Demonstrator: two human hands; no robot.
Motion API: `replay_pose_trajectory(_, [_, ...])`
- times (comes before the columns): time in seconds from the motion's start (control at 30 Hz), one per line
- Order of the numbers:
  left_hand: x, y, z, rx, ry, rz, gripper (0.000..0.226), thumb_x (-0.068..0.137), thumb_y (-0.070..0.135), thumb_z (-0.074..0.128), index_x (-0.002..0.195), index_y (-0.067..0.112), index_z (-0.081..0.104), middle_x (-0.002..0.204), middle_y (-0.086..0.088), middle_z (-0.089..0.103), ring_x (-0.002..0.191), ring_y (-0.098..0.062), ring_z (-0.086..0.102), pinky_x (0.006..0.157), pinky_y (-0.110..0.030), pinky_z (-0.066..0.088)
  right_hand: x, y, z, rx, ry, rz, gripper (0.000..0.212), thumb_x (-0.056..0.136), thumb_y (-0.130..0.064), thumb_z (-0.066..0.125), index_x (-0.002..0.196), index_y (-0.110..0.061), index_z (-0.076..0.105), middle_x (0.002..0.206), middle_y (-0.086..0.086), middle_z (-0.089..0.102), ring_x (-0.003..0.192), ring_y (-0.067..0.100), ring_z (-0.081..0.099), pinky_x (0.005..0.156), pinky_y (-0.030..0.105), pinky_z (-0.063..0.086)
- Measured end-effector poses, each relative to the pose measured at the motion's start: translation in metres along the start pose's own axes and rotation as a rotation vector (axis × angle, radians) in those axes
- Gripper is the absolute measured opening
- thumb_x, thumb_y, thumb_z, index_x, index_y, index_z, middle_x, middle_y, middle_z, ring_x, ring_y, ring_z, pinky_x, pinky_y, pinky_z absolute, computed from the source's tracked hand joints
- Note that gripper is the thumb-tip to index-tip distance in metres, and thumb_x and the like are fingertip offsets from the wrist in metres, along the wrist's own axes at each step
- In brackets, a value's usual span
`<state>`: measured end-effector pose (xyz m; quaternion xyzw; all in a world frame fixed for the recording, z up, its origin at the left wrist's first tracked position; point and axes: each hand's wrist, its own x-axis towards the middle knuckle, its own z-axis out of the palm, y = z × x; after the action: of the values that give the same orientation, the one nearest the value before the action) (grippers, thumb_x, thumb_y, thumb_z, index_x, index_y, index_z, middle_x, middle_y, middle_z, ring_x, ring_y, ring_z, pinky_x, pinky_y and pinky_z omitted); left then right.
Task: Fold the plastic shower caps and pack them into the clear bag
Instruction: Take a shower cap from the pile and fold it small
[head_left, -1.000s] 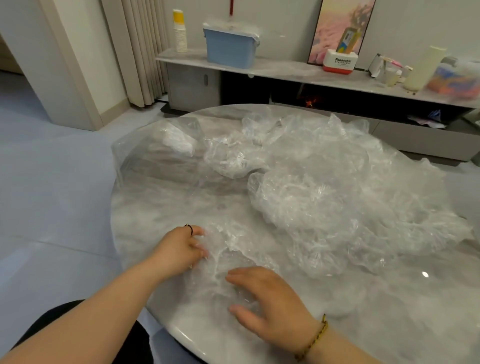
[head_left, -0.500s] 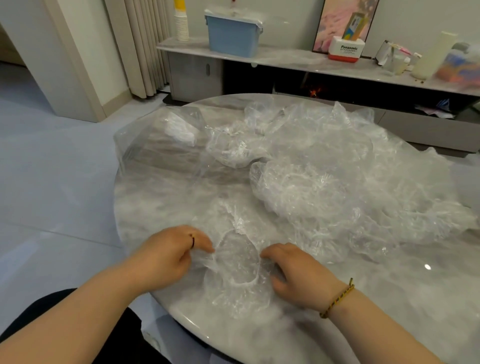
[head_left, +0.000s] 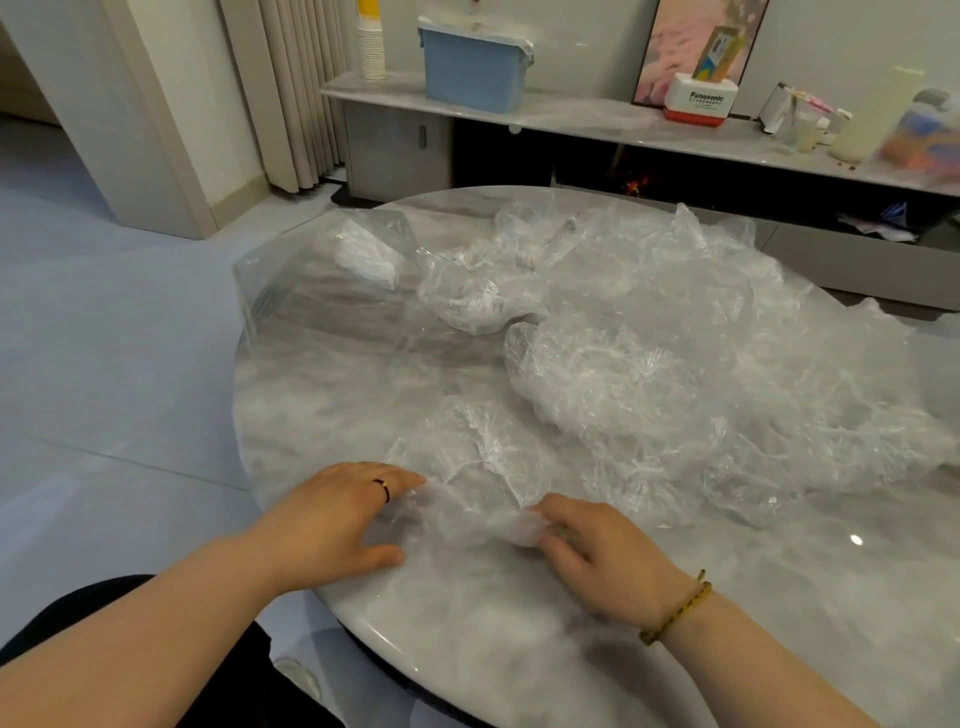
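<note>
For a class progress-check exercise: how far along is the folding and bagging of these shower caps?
Done: the clear bag seems to hold a few white pieces. In hand: left hand rests on one shower cap, right hand pinches it. Left: the pile of loose caps.

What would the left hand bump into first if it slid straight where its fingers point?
The left hand points rightward, so first comes the crinkly shower cap, which its fingertips seem to touch already. Past that, probably the right hand.
</note>
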<state>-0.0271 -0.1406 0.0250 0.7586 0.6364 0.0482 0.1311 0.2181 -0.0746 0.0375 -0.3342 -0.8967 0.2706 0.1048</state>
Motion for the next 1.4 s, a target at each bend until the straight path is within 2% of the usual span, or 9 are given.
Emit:
replay_pose_trajectory(0.17, [0.007,0.003,0.000,-0.033,0.231,0.005,0.036,0.079,0.047,0.051,0.090,0.017,0.068,0.079,0.015,0.063,0.078,-0.014,0.062,0.074,-0.021,0.044,0.000,0.003,-0.014,0.416,0.065,0.263,0.034,0.092,0.000,0.042,0.063,-0.017,0.042,0.054,-0.014,0.050,0.053,-0.004,0.046,0.057,0.008,0.036])
replay_pose_trajectory(0.4, [0.002,0.009,-0.007,-0.850,0.017,-0.269,0.032,0.095,0.008,0.045,0.068,0.012,0.062,0.061,0.007,0.068,0.065,0.001,0.063,0.066,-0.006,0.044,0.016,-0.004,-0.011,0.696,0.340,0.444,0.029,0.095,-0.005,0.044,0.068,-0.011,0.053,0.061,0.002,0.051,0.050,0.003,0.057,0.047,0.013,0.044])
replay_pose_trajectory(0.6, [0.007,0.011,-0.005,-0.773,0.084,-0.425,0.035,0.095,0.013,0.047,0.061,0.007,0.050,0.037,0.005,0.051,0.039,-0.001,0.049,0.048,-0.010,0.037,0.019,-0.001,0.006,0.523,0.238,0.615,0.022,0.092,-0.017,0.051,0.071,-0.014,0.054,0.035,-0.005,0.048,0.030,0.006,0.040,0.037,0.017,0.036])
replay_pose_trajectory(0.73, [0.009,0.017,-0.005,-0.387,0.137,-0.462,0.008,0.095,0.026,0.047,0.101,0.023,0.052,0.052,0.008,0.051,0.056,-0.011,0.052,0.056,-0.021,0.036,0.016,0.002,0.017,0.146,0.198,0.555,0.010,0.092,-0.031,0.049,0.094,-0.021,0.050,0.054,-0.006,0.048,0.048,0.008,0.043,0.050,0.020,0.035])
replay_pose_trajectory(0.9, [0.006,0.022,-0.004,-0.223,0.546,-0.152,0.041,0.091,0.036,0.037,0.119,0.016,0.058,0.099,0.001,0.067,0.093,-0.022,0.062,0.085,-0.019,0.031,0.013,-0.002,0.021,-0.076,0.219,0.437,0.029,0.094,-0.031,0.044,0.121,-0.021,0.042,0.060,-0.009,0.043,0.059,0.012,0.045,0.050,0.017,0.032])
replay_pose_trajectory(1.0, [-0.001,0.038,0.006,-0.176,0.447,0.029,0.054,0.091,0.060,0.022,0.127,0.027,0.045,0.113,0.003,0.063,0.104,-0.009,0.049,0.095,-0.019,0.033,0.014,-0.007,0.020,0.002,0.236,0.374,0.028,0.093,-0.024,0.047,0.121,-0.020,0.046,0.058,-0.011,0.041,0.055,0.006,0.042,0.052,0.015,0.032])
replay_pose_trajectory(1.13, [-0.002,0.053,0.009,-0.437,0.176,-0.250,0.088,0.070,0.072,0.040,0.144,0.032,0.015,0.127,0.022,0.029,0.130,-0.006,0.032,0.105,-0.016,0.021,0.010,-0.019,0.012,0.408,0.302,0.292,0.029,0.088,-0.008,0.055,0.102,-0.032,0.048,0.049,-0.011,0.050,0.052,0.004,0.048,0.061,0.015,0.041])
replay_pose_trajectory(1.3, [0.006,0.037,0.001,-0.824,0.262,-0.395,0.008,0.082,0.017,0.068,0.083,0.021,0.062,0.076,0.012,0.057,0.078,0.001,0.057,0.063,-0.004,0.039,0.004,-0.029,-0.001,0.925,0.216,0.366,0.037,0.084,-0.002,0.060,0.100,-0.031,0.045,0.062,-0.008,0.067,0.069,0.001,0.062,0.081,0.019,0.048])
replay_pose_trajectory(1.4, [0.007,0.036,-0.005,-1.032,0.314,-0.413,0.015,0.081,0.014,0.067,0.067,0.013,0.065,0.065,-0.002,0.055,0.060,-0.004,0.050,0.052,-0.007,0.037,0.002,-0.026,-0.006,0.950,0.007,0.439,0.031,0.080,-0.002,0.065,0.094,-0.026,0.052,0.079,-0.004,0.065,0.076,0.005,0.062,0.077,0.016,0.049])
